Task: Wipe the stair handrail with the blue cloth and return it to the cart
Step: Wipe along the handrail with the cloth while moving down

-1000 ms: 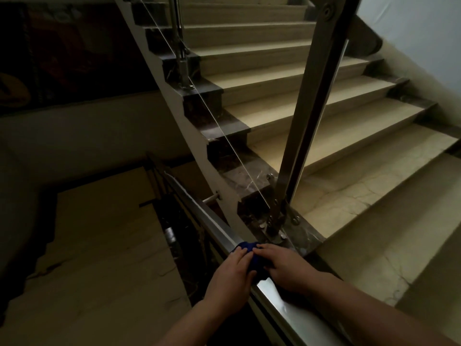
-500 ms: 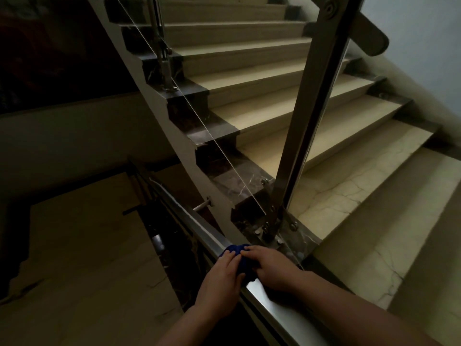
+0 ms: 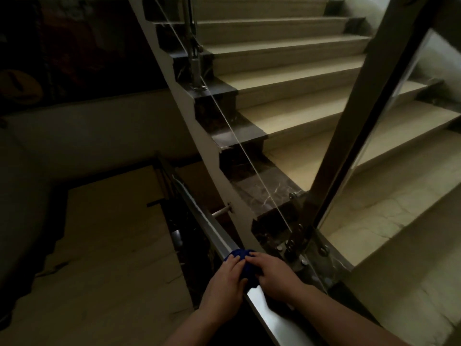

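Note:
A steel handrail (image 3: 212, 233) runs down and away from me to the upper left. The blue cloth (image 3: 245, 268) is bunched on top of it, near the bottom middle of the view. My left hand (image 3: 224, 283) presses on the cloth from the left side of the rail. My right hand (image 3: 272, 275) presses on it from the right, fingertips nearly touching the left hand's. Both hands cover most of the cloth. No cart is in view.
A second steel handrail (image 3: 361, 121) rises steeply to the upper right, bolted at its foot (image 3: 296, 236). Beige stairs (image 3: 287, 108) climb ahead and to the right. A lower flight (image 3: 104, 245) drops away on the left in dim light.
Both hands have stayed on the cloth and slid a little further down along the rail. The camera view has swung slightly to the left and back.

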